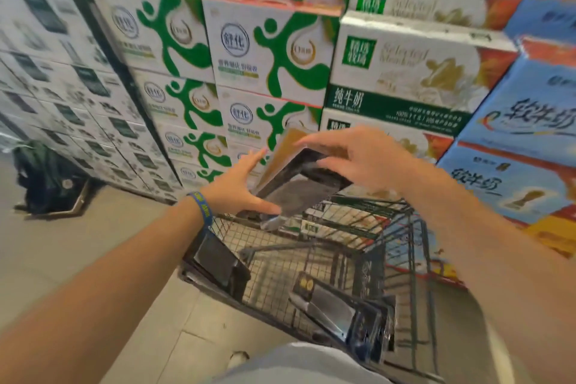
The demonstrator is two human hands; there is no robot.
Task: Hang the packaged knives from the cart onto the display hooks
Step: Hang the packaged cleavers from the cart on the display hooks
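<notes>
A packaged knife, dark with a gold card back, is held tilted above the wire cart. My right hand curls its fingers over the package's upper edge. At the package's lower left edge, my left hand has straight fingers and a spread thumb that touches the underside. More packaged knives lie in the cart: one against its left rim and a stack at the near end. No display hooks are in view.
Stacked milk cartons form a wall right behind the cart, with blue cartons to its right. A black bag sits on the floor at the left. Tiled floor lies open to the cart's left.
</notes>
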